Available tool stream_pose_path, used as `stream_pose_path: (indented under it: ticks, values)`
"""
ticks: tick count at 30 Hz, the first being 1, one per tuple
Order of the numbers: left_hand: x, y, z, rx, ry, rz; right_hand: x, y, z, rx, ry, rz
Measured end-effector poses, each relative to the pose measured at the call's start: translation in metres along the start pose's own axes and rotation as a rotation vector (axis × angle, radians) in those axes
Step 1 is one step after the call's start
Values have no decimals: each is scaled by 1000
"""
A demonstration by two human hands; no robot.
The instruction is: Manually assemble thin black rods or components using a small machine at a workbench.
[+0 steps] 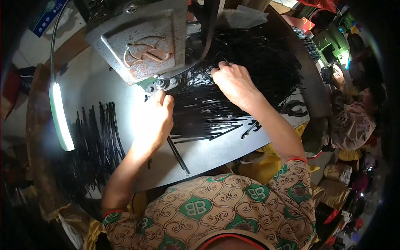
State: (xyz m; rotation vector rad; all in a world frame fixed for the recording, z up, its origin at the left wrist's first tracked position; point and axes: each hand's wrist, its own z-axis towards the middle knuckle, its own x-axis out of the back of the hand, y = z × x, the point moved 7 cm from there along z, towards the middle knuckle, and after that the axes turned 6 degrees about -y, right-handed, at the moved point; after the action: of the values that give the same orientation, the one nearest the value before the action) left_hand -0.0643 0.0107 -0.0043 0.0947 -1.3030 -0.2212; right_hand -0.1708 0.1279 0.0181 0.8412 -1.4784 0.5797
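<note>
My left hand (156, 121) is closed, its fingertips pressed together just below the bolts (161, 83) of a worn metal press (141, 46). Bright light washes out part of it, and whatever the fingers pinch is hidden. Two thin black strips (178, 156) run out from under this hand toward the table's near edge; I cannot tell whether it grips them. Farther right, my right hand (235, 83) has its fingers curled down at the left part of a large heap of thin black strips (258, 58). What its fingertips hold cannot be made out.
More black strips (98, 129) lie lined up on the left of the grey tabletop (166, 171). A lit tube lamp (61, 116) hangs at left. Dark-handled pliers (296, 109) lie by the right edge. Beyond it, another person's hand (338, 76) works at a green machine (327, 43).
</note>
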Motion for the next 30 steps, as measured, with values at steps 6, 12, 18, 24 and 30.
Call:
stream_pose_path:
  ticks: [6, 12, 18, 24, 30]
  values:
    - [5, -10, -9, 53, 10, 28, 4, 13, -5, -6, 25, 153]
    - [10, -6, -8, 63, 3, 141, 2, 31, -11, -97, 58, 596]
    - [-10, 21, 12, -28, 21, 154, -7, 41, -1, -148, 181, 1073]
    - [-18, 18, 9, -96, 55, 171, -25, 29, -1, -187, 118, 1603]
    - [-7, 18, 4, -94, 44, 93, -33, 16, 2, -168, 71, 1750]
